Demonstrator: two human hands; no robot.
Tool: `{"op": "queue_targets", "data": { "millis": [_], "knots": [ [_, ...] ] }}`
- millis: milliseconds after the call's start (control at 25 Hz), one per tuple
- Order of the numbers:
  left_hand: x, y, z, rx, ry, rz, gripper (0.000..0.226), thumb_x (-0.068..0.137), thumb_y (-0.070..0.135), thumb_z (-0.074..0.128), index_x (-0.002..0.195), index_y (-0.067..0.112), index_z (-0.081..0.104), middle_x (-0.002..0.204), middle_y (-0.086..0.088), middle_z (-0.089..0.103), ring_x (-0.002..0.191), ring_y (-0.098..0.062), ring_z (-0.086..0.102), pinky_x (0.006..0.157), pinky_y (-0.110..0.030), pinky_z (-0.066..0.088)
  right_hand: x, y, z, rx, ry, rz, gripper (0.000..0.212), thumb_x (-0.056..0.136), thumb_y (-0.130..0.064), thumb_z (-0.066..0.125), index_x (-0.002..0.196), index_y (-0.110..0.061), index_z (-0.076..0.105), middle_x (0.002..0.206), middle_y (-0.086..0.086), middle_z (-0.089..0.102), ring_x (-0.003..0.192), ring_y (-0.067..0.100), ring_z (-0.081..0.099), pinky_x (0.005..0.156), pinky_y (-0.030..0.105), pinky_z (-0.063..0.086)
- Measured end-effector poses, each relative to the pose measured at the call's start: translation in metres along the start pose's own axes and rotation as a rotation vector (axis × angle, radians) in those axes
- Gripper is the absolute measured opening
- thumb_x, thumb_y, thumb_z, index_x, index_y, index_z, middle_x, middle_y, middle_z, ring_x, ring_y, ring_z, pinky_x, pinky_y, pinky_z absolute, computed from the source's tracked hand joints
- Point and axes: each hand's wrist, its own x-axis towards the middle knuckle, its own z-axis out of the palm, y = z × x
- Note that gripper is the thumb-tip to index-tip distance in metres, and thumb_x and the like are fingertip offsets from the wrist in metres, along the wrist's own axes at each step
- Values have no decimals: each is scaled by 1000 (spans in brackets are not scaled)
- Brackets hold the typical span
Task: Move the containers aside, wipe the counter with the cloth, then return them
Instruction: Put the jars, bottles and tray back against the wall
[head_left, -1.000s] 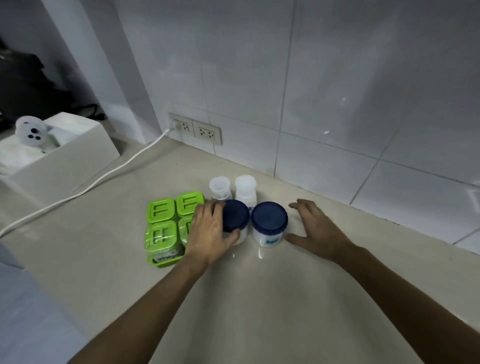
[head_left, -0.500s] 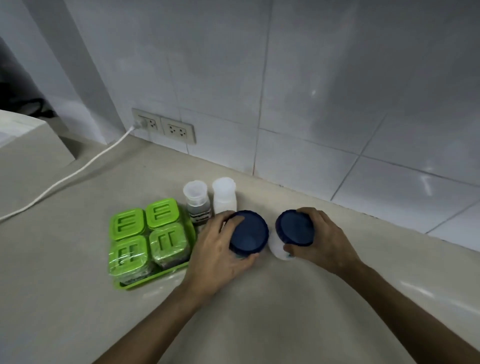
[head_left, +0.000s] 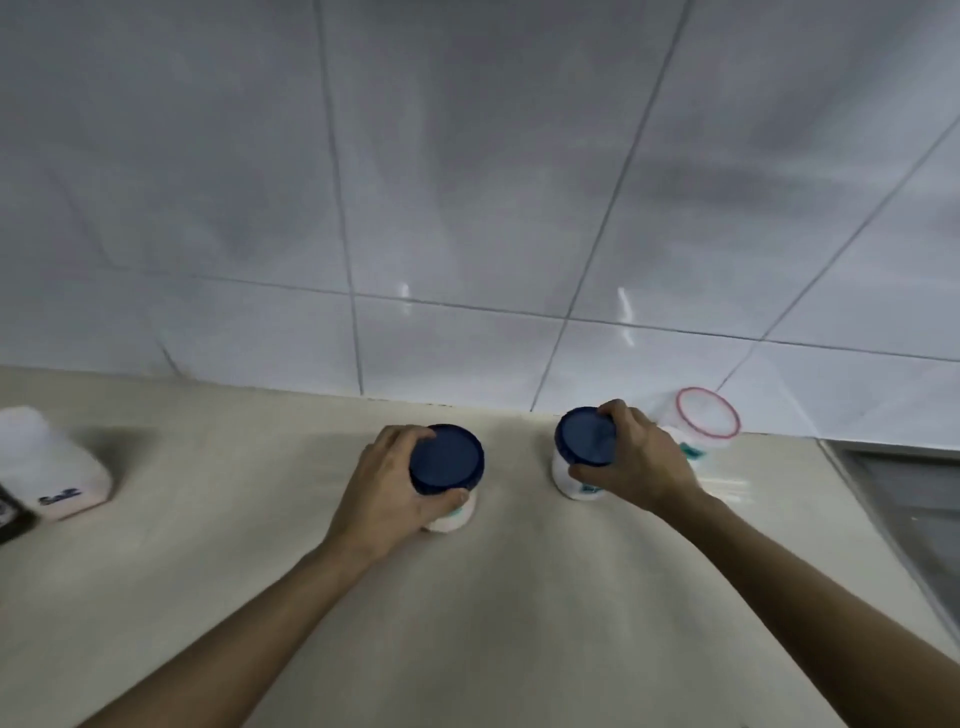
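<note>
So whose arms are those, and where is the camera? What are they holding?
No machine here: those are a person's two arms. The camera sits on their head, looking down, so you see what they see. The left hand holds a blue-lidded jar; the right hand holds a second blue-lidded jar. Below is a beige counter by a tiled wall. A red-rimmed tub stands just beyond the right hand, and a white container sits far left.

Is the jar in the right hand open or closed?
Closed: its dark blue lid sits on the white jar that the right hand grips.
</note>
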Motion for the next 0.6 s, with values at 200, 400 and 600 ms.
{"op": "queue_targets", "data": {
  "millis": [200,400,600],
  "knots": [
    [50,53,68,-3,-41,47,74,62,38,85,124,21,49,126,3,47,114,-17,48,94,-32,45,20,64,-17,-172,72,-69,71,68,-57,71,126,-21,50,124,1,62,110,23,55,99,36,37],
    [81,82,113,90,-65,74,75,66,38,83,130,19,46,132,-1,44,120,-22,45,99,-36,44,33,86,-21,-276,138,-184,70,69,-56,73,126,-18,57,126,5,56,115,27,49,99,40,33],
    [103,101,135,98,-49,57,75,67,39,83,130,20,46,127,-7,35,116,-25,47,100,-32,44,41,88,-15,-310,199,-172,66,71,-57,70,120,-13,59,116,8,58,107,30,52,97,42,35]
  ]
}}
